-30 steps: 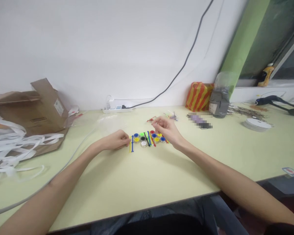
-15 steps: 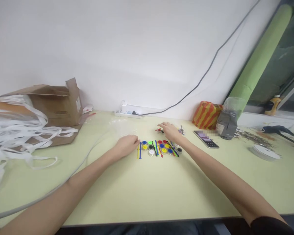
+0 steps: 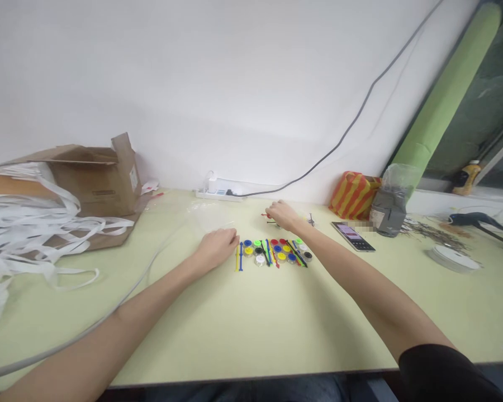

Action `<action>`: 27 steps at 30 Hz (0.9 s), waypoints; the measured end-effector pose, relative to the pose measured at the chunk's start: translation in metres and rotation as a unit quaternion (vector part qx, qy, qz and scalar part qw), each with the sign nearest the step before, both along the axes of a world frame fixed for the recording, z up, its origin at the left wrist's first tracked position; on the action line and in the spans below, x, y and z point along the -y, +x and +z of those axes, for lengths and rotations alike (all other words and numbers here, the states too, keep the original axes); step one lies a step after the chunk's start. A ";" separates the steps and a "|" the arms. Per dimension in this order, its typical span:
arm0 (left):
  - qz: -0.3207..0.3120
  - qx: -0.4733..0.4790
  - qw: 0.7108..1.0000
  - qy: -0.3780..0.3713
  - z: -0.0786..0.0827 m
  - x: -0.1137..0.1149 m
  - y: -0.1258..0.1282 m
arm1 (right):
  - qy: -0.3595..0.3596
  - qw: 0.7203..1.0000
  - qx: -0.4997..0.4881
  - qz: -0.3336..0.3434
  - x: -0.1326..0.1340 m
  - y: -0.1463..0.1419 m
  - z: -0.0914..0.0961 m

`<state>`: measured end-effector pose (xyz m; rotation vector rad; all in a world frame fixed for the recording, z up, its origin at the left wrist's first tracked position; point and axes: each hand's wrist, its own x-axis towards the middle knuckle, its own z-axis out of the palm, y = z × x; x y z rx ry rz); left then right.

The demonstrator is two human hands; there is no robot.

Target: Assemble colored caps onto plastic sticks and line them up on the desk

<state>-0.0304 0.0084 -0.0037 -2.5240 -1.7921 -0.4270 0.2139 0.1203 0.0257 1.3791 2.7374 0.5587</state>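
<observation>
My left hand (image 3: 217,245) rests on the table with its fingers curled together; whether anything is inside cannot be seen. Just right of it lie a yellow arrow-shaped plastic strip (image 3: 236,258) and a blue one (image 3: 241,257). Further right, round clear discs with coloured centres, such as a white one (image 3: 260,260) and a yellow one (image 3: 281,257), lie in rows. More coloured arrow strips (image 3: 269,254) lie between them. Behind these rows, my right hand (image 3: 283,215) is closed downward, with a red piece (image 3: 265,215) at its fingertips. A dark strip lies below the fingers.
An open cardboard box (image 3: 96,184) and tangled white ribbon (image 3: 37,223) occupy the left side. A power strip (image 3: 218,192) lies along the wall. To the right are a phone (image 3: 352,237), a striped bag (image 3: 354,195), a grey bag (image 3: 388,209) and a white reel (image 3: 453,259).
My right hand has drawn slightly left and back toward the wall, its fingers now more curled over the small pieces. My left hand has hardly moved.
</observation>
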 end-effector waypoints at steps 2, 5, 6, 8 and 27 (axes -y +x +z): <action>0.012 0.023 0.999 0.022 0.002 0.001 0.001 | 0.021 0.999 -0.036 0.009 0.004 -0.004 0.008; -0.016 0.096 0.992 0.078 0.005 0.005 0.005 | 0.067 0.981 -0.175 0.051 0.026 -0.010 0.017; -0.042 0.125 0.986 0.098 0.005 0.007 0.007 | 0.074 0.967 -0.232 0.073 0.038 -0.012 0.018; -0.116 0.165 0.971 0.126 0.006 0.012 0.012 | 0.047 0.938 -0.323 0.118 0.068 -0.014 0.015; -0.323 0.158 0.931 0.056 0.007 0.038 0.038 | -0.395 0.595 -0.676 0.181 0.166 -0.009 -0.013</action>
